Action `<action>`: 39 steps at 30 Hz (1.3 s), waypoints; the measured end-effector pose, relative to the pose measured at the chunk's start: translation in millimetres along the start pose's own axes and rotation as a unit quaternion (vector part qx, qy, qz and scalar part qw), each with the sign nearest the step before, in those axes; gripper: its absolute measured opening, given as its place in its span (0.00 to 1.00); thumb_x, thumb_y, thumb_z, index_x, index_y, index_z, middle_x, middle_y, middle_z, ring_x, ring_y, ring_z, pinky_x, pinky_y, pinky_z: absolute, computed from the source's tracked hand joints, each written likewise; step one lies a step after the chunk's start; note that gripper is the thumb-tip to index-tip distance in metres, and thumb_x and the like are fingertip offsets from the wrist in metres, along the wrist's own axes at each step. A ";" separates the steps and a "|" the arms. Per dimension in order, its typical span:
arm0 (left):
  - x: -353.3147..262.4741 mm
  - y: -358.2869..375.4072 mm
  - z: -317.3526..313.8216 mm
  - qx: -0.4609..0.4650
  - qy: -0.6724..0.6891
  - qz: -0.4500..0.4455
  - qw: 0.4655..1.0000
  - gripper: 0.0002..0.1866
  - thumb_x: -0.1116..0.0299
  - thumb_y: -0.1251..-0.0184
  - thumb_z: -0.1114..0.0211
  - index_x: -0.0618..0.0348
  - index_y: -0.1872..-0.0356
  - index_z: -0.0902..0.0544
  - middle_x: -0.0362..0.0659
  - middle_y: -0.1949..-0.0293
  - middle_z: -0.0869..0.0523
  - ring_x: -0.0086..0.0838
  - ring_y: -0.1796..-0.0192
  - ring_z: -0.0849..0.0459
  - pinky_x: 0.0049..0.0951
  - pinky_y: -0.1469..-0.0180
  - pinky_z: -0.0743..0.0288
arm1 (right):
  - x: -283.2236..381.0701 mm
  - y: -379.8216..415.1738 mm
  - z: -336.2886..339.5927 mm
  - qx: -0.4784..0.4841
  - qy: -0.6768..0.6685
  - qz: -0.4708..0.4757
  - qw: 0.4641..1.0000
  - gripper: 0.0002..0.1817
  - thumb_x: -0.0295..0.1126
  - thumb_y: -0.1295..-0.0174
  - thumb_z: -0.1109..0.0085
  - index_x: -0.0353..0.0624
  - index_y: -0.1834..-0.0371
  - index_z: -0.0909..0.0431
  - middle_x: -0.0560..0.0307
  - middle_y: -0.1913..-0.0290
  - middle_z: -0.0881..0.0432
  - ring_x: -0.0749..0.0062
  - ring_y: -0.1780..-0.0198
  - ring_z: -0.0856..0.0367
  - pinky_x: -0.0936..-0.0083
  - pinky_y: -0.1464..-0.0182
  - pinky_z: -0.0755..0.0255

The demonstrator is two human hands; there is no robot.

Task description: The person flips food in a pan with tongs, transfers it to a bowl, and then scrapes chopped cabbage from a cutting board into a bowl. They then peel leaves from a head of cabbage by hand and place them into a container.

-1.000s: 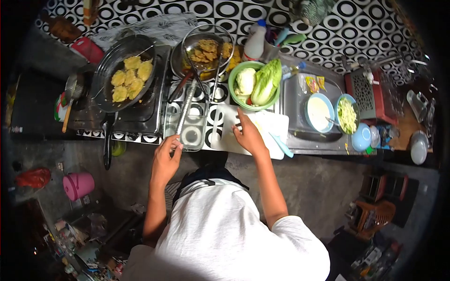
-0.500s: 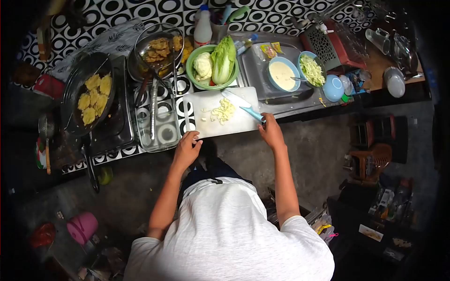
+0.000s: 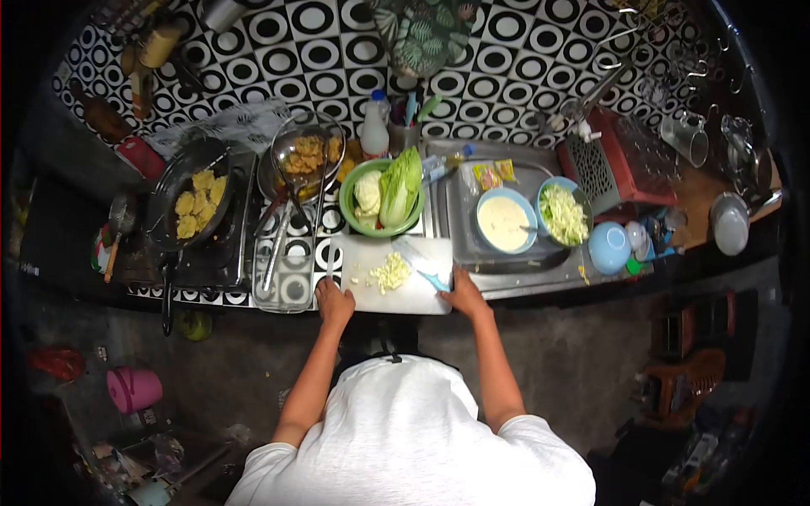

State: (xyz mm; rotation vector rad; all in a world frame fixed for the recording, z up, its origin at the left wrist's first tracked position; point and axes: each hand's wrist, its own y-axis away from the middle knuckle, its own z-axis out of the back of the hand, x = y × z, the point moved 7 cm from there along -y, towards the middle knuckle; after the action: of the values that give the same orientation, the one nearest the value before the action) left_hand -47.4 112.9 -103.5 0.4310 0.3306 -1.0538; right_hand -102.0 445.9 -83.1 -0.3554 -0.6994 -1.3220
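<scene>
A white chopping board (image 3: 371,298) lies at the counter's front edge, bearing a small heap of chopped pale leafy vegetable (image 3: 391,274). On the board's right part rests a knife (image 3: 434,280) with a light blue handle. My left hand (image 3: 336,304) is closed on the board's lower left corner. At the lower right edge my right hand (image 3: 467,297) grips the board, its thumb beside the end of the knife handle; some fingers are hidden. Just behind the board stands a green bowl (image 3: 348,215) with a Chinese cabbage (image 3: 401,190) and a cauliflower-like head (image 3: 367,194).
Left are a glass dish (image 3: 284,291), a pan of yellow fritters (image 3: 198,202) on the stove, and a bowl of fried pieces (image 3: 308,156). On the right, the sink's metal surface (image 3: 472,244) holds a bowl of creamy batter (image 3: 504,223) and a bowl of shredded vegetable (image 3: 564,215).
The camera view has tilted up, showing more wall. My right hand has gone from the knife handle's end to the board's edge. My left hand has closed on the board's left corner.
</scene>
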 end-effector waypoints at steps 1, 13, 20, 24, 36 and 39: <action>-0.3 -0.6 -1.7 -0.013 0.004 0.018 1.000 0.29 0.68 0.41 0.33 0.73 0.41 0.31 0.61 0.42 0.27 0.56 0.36 0.31 0.47 0.34 0.34 | -9.1 -4.0 -2.8 0.024 -0.022 -0.025 0.999 0.44 0.35 0.52 0.25 0.29 0.32 0.37 0.29 0.37 0.28 0.38 0.35 0.28 0.60 0.33 0.32; 3.1 32.2 -3.2 -0.048 0.018 0.143 0.988 0.29 0.69 0.42 0.36 0.68 0.40 0.30 0.59 0.41 0.27 0.53 0.34 0.33 0.50 0.35 0.35 | -12.6 5.7 -6.8 0.087 0.010 -0.053 0.995 0.50 0.37 0.49 0.31 0.21 0.28 0.46 0.29 0.42 0.25 0.43 0.40 0.23 0.62 0.37 0.28; 40.0 51.8 -14.3 -0.121 0.105 0.188 0.969 0.27 0.73 0.44 0.36 0.69 0.41 0.28 0.62 0.42 0.29 0.56 0.39 0.30 0.49 0.35 0.36 | -3.4 28.4 -6.1 0.037 0.025 -0.038 0.998 0.44 0.35 0.45 0.34 0.21 0.29 0.43 0.31 0.46 0.23 0.42 0.43 0.22 0.60 0.39 0.27; 66.1 62.2 -19.8 -0.110 0.189 0.198 0.956 0.21 0.71 0.41 0.36 0.68 0.46 0.24 0.61 0.51 0.21 0.56 0.48 0.22 0.47 0.41 0.29 | -2.1 49.1 -6.5 0.038 0.024 -0.045 0.998 0.42 0.34 0.42 0.34 0.22 0.30 0.43 0.30 0.44 0.24 0.41 0.41 0.24 0.60 0.39 0.29; 62.6 125.7 -27.4 0.184 0.593 0.101 0.777 0.07 0.71 0.24 0.43 0.64 0.53 0.26 0.50 0.59 0.13 0.28 0.63 0.17 0.30 0.57 0.22 | 1.1 148.0 38.0 -0.051 0.042 -0.054 0.996 0.32 0.29 0.36 0.42 0.26 0.30 0.39 0.33 0.44 0.26 0.39 0.42 0.25 0.58 0.41 0.29; 33.9 135.3 -13.7 0.207 0.640 0.059 0.738 0.07 0.71 0.24 0.43 0.63 0.53 0.27 0.52 0.58 0.13 0.29 0.63 0.16 0.30 0.57 0.20 | 12.4 168.2 76.2 -0.093 0.020 -0.061 0.994 0.30 0.29 0.36 0.42 0.29 0.31 0.35 0.36 0.46 0.23 0.40 0.45 0.23 0.58 0.43 0.28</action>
State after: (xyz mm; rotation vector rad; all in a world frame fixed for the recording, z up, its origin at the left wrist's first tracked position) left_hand 87.4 151.3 -106.3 1.5692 1.2835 -0.5324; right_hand 40.7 522.2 6.7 -0.4403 -0.5728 -1.5124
